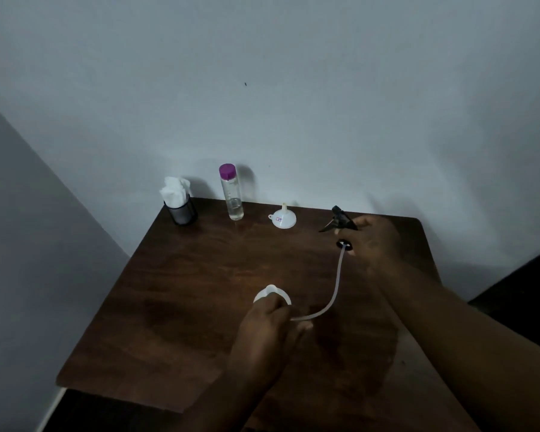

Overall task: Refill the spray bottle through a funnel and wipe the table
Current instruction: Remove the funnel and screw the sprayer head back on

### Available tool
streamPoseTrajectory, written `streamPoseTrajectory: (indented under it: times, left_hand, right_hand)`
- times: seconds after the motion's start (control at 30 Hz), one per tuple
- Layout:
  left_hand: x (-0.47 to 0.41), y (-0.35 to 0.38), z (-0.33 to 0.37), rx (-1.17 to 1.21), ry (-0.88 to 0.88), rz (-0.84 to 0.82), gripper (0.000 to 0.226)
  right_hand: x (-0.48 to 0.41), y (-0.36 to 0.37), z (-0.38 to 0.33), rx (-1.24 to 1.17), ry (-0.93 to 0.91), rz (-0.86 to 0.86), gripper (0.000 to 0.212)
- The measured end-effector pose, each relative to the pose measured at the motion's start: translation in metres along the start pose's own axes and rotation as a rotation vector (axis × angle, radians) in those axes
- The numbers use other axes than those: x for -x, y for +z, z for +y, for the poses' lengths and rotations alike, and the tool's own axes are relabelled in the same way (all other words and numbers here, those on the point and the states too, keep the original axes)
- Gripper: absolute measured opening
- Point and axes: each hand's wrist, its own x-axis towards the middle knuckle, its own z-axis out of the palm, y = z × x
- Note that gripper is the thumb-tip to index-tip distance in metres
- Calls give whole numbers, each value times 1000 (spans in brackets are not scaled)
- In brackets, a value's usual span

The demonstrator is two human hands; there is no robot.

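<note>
From my seat I take the funnel (282, 218) as my marker: it sits mouth-down on the dark worktop (169, 307), near the wall. The spray bottle (272, 296) stands well apart from the funnel, on my side of it, with its neck open. My left hand (268, 325) has its fingers curled round the bottle's body. To the right of the funnel my right hand (374, 241) grips the black spray head (340, 219), lifted off the bottle. Its pale tube (335, 288) curves down to end beside my left thumb; I cannot tell whether they touch. Just left of the funnel stands a purple-capped bottle (231, 194) of clear liquid, and further left a black cup (181, 210) of tissues (175, 190).
</note>
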Motion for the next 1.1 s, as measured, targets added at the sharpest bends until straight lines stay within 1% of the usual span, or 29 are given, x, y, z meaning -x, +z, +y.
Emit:
streamPoseTrajectory:
  times: [0.03, 0.13, 0.17, 0.27, 0.37, 0.47, 0.57, 0.7, 0.93, 1.03, 1.1]
  left_hand:
    - [-2, 1, -1, -18, 7, -4, 25]
    - [-10, 2, -8, -67, 4, -7, 5]
    - [-12, 2, -11, -85, 2, -4, 4]
    - [-18, -5, -15, -76, -18, 19, 21]
    - [-26, -11, -25, 19, -86, 49, 4]
    - [-35, -20, -37, 104, -151, 124, 11]
    - [-44, -27, -49, 172, -195, 182, 16]
    - [-51, -28, -59, 207, -195, 170, 15]
    - [-49, -28, -69, 171, -162, 143, 15]
    - [-48, -24, -70, 146, -151, 111, 17]
    - [-48, -19, -72, 136, -147, 87, 13]
  right_hand:
    - [-1, 0, -4, -4, 2, 7, 33]
    - [-3, -4, -14, 0, -4, 29, 32]
    - [-3, -5, -16, 1, -7, 36, 31]
    - [-3, -8, -25, -37, -8, 39, 32]
    - [-3, -7, -42, -116, -6, 11, 33]
    - [-6, -4, -64, -148, -20, -45, 32]
    - [-8, -1, -78, -168, -33, -51, 36]
    - [-10, 6, -77, -160, -16, -51, 36]
    - [-16, 13, -59, -125, 36, -26, 41]
    - [-15, 14, -47, -117, 56, -32, 38]
    - [-14, 14, -39, -119, 60, -31, 35]
